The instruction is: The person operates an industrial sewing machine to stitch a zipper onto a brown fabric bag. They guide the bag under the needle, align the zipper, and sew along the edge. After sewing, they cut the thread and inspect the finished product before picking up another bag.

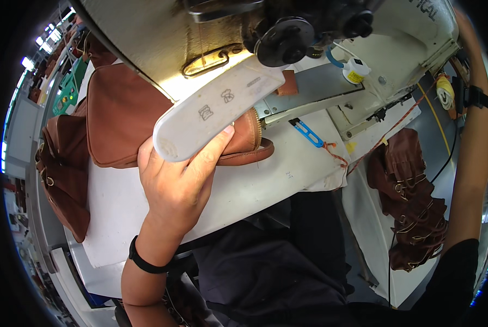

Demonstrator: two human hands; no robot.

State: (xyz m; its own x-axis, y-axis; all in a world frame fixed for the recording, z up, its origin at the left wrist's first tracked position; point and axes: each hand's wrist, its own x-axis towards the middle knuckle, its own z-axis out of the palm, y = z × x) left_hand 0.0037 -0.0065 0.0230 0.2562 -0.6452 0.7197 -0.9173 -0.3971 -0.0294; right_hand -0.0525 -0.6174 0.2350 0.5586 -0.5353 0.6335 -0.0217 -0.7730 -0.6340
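My left hand (178, 177) holds a brown leather bag (127, 117) at the sewing machine (413, 41). One finger is stretched along the bag's zippered end (245, 131), beside a brass-toothed zipper (257, 126). A pale, rounded cover plate (217, 109) hides the other fingertips and the stitching spot. A leather handle loop (260, 155) curves out below that end. On the far right my right arm reaches up past the machine's end. There my right hand (466, 35) is partly behind the machine body, its fingers hidden.
Blue thread snips (308, 132) on an orange cord lie on the white table (244, 188). A brown leather piece (287, 83) rests on the machine bed. Another brown bag (64, 169) hangs over the left edge. Several dark brown leather pieces with metal rings (410, 201) are stacked at right.
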